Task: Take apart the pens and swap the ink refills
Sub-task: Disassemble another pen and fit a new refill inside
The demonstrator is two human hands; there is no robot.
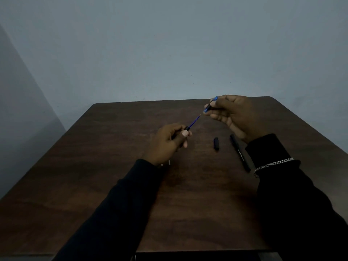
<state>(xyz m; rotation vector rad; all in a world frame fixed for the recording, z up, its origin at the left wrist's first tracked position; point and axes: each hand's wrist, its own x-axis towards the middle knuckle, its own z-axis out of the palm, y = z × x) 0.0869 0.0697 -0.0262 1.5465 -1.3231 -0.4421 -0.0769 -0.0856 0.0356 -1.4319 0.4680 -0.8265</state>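
Note:
My left hand [170, 141] grips a black pen barrel [186, 128] above the table. A thin blue ink refill [194, 121] sticks out of it toward the upper right. My right hand [234, 117] is raised further back and pinches a blue pen tip section [210, 104], a short gap from the refill's point. On the table lie a black pen cap [216, 143] and a whole black pen [240, 152], partly under my right wrist. A small pale piece [169, 162] shows beside my left wrist.
The dark wooden table [116, 166] fills the lower view, with its far edge against a plain grey wall [169, 44]. A dark object [197, 256] lies at the near edge. A silver chain bracelet [273, 164] sits over my right sleeve.

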